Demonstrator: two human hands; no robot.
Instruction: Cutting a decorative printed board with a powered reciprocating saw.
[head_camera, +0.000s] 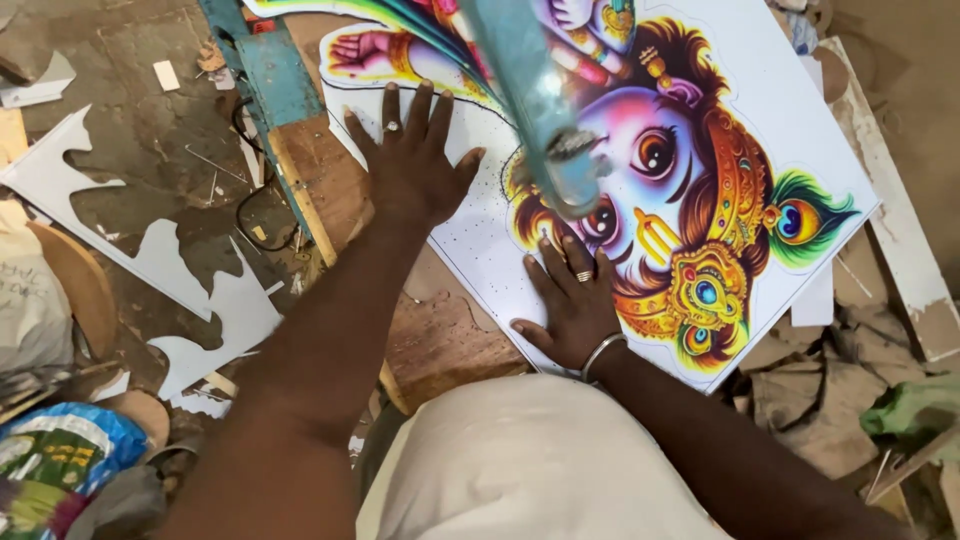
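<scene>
Both hands flat on a printed board, a white sheet with a bright painted figure, lying on a wooden bench under a blue saw arm. Left hand spread wide, palm down on the white margin near the board's left edge; grips nothing. Right hand also open and flat, pressing the figure's lower part, fingertips just below the blade end. Risk, as I judge it: right fingers sit very near the blade, so a slip or a jerk of the board could carry them into it; uneven pressure could send the cut into the print. Board overhangs the bench at right and lower corner, unsupported, so it may sag. Room: white offcuts and scraps litter the floor left; rubble and planks crowd the right.
</scene>
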